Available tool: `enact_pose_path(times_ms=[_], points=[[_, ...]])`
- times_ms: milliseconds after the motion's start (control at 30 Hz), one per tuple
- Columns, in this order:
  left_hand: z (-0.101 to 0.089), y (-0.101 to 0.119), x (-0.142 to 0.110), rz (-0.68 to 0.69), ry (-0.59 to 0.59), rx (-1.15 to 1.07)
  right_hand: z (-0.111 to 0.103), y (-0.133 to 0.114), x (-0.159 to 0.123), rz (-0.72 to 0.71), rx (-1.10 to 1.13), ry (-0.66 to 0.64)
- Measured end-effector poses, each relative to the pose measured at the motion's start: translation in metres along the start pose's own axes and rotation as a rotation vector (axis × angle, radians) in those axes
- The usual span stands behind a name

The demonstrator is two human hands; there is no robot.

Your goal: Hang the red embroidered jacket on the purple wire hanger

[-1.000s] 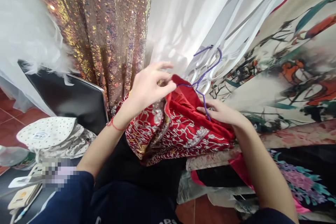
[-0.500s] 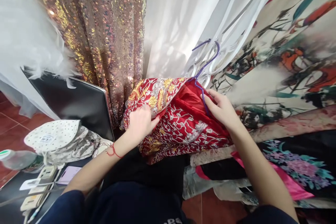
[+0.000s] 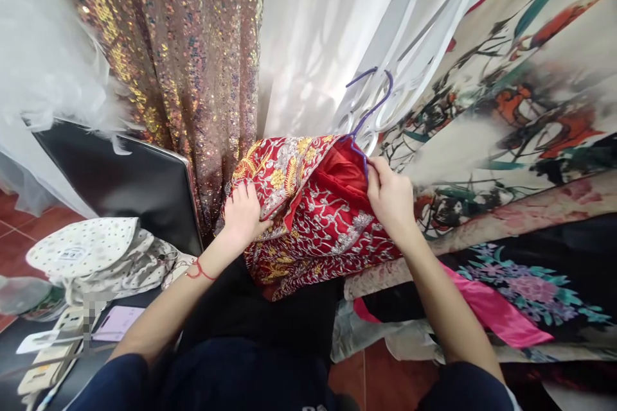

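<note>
A red garment [image 3: 322, 218] with gold and silver embroidery lies bunched on my lap, its plain red lining showing at the top. A thin purple hanger [image 3: 369, 112] sticks up from it. My left hand [image 3: 243, 212] grips the garment's embroidered left edge, fingers curled into the cloth. On the other side my right hand [image 3: 388, 196] is closed on the cloth at the base of the hanger.
A sequined gold-brown dress [image 3: 193, 58] and white sheer fabric [image 3: 328, 38] hang behind. Printed floral cloths [image 3: 520, 141] pile at the right. At the left are a black chair back [image 3: 120, 183], a polka-dot bag [image 3: 87, 247] and a power strip [image 3: 53, 350].
My left hand dropped from the garment's top edge and folded the embroidered flap over the lining, then gripped the left side. My right hand slid up toward the hanger's base.
</note>
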State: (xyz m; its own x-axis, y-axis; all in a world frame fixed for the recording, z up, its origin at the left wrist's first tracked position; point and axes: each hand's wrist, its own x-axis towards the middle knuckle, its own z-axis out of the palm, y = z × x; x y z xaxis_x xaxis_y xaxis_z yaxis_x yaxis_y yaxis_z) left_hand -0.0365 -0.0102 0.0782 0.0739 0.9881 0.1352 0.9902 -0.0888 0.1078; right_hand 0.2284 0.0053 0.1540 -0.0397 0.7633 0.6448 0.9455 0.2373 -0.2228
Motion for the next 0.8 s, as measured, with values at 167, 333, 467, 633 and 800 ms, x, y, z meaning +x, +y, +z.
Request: enact_pose_path(times_ms=[167,333,467,633,800], points=[[0.003,-0.022,0.027,-0.056,-0.031,-0.076,0.007,0.002,-0.001,0.043,0.098,0.038],[-0.065,-0.059,0.031,-0.177,0.106,-0.078,-0.004,0.011,0.005,0.035,0.21,-0.058],[-0.126,-0.074,0.028,-0.267,0.552,-0.2,-0.009,0.022,0.009,-0.015,0.328,-0.141],[-0.131,-0.074,0.077,-0.285,0.328,-0.132,-0.004,0.034,0.014,-0.045,0.406,-0.22],[-0.062,-0.069,0.125,-0.209,0.11,-0.018,-0.006,0.032,0.013,-0.015,0.32,-0.183]])
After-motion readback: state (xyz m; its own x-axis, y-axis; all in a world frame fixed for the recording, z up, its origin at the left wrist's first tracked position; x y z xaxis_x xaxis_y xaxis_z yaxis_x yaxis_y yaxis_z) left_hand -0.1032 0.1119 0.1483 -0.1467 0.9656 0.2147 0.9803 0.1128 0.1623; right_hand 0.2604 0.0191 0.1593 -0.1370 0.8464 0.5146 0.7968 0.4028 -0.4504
